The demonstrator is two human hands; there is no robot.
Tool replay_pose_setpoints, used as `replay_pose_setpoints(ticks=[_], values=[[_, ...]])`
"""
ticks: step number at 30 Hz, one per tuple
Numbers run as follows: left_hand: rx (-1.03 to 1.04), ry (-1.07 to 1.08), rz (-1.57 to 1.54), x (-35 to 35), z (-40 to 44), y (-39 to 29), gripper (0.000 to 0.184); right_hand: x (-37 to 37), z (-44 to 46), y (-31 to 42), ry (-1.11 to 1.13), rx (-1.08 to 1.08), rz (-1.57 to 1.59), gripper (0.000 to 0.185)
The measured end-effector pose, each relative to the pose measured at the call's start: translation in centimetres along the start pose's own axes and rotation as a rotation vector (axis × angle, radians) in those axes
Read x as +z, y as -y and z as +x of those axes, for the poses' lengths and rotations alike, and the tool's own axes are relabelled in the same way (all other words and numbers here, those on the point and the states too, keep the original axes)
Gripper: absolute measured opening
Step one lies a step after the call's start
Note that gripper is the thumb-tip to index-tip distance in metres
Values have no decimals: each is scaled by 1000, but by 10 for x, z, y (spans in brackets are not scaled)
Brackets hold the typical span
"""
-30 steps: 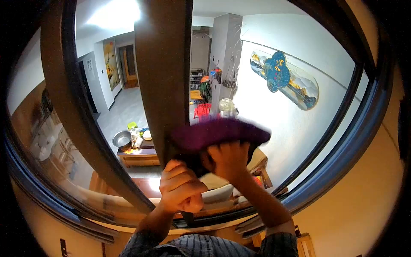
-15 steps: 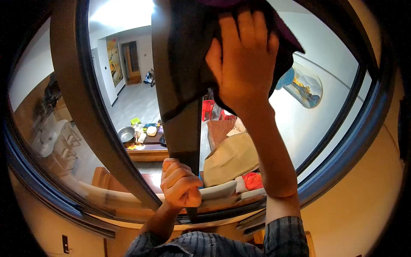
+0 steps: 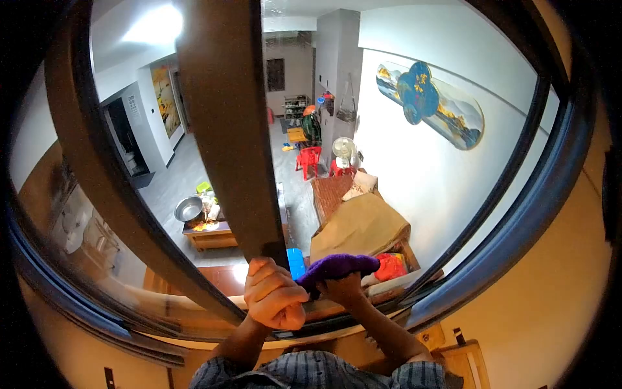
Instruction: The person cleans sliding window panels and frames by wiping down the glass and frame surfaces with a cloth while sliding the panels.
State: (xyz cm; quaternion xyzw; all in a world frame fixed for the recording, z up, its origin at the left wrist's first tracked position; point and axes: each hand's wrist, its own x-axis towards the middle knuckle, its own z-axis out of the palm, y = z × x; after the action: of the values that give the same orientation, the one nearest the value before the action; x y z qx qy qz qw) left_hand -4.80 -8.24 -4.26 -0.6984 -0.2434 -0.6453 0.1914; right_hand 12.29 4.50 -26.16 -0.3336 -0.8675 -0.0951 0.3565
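My left hand (image 3: 275,295) is closed in a fist at the foot of the dark upright window frame (image 3: 227,129). Whatever its curled fingers hold, if anything, is hidden. Just to its right, my right hand (image 3: 343,290) grips a purple cloth (image 3: 340,264) low on the window pane. The cloth is bunched, its upper edge spread sideways above the fingers. Part of the right hand's fingers is covered by it.
Through the glass show a low table with a metal basin (image 3: 188,209), a brown-covered couch (image 3: 363,223), a red stool (image 3: 309,162), a fan (image 3: 344,149) and a wall picture (image 3: 431,104). A curved dark window rim (image 3: 518,240) runs along the right.
My right hand has come down from high on the pane to its lower edge, carrying the cloth with it. The left fist has stayed nearly in place. The view has shifted slightly.
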Motion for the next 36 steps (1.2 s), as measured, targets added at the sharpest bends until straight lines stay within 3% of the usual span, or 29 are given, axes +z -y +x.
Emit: replay_pose_setpoints(ticks=[3,7,8,9,13,14,20,24,27,28,31,35,36], values=[[22,11,-24,7,1,1,7,-15,11,-8,-101,37,-120,49],[89,-8,-11,8,-6,9,8,-138,160,12,-533,18,-291,62],[95,-21,-10,6,-3,9,9,-178,199,22,-638,-59,-269,53],[100,-34,-9,5,-1,10,9,-210,233,35,-721,-46,-289,31],[-4,-55,19,-7,10,-4,11,-244,303,67,-928,-175,-218,28],[-14,-62,27,-8,8,-4,12,-241,298,67,-831,-185,-210,41],[-43,-34,61,-14,8,2,14,-119,158,63,-306,-108,-95,36],[-22,27,48,-17,17,-6,14,-23,68,56,-361,-27,115,31],[21,55,3,-14,-1,-2,13,0,32,50,-177,-16,-13,31],[70,57,-42,-10,-3,4,9,-10,49,49,-125,-10,-61,31],[66,-53,68,5,7,-8,13,-102,133,69,-437,-97,147,29],[35,-74,119,-11,33,-24,20,-178,222,60,-523,-20,-169,43],[62,-23,124,-20,37,-24,19,-206,250,61,-635,-52,-234,45]])
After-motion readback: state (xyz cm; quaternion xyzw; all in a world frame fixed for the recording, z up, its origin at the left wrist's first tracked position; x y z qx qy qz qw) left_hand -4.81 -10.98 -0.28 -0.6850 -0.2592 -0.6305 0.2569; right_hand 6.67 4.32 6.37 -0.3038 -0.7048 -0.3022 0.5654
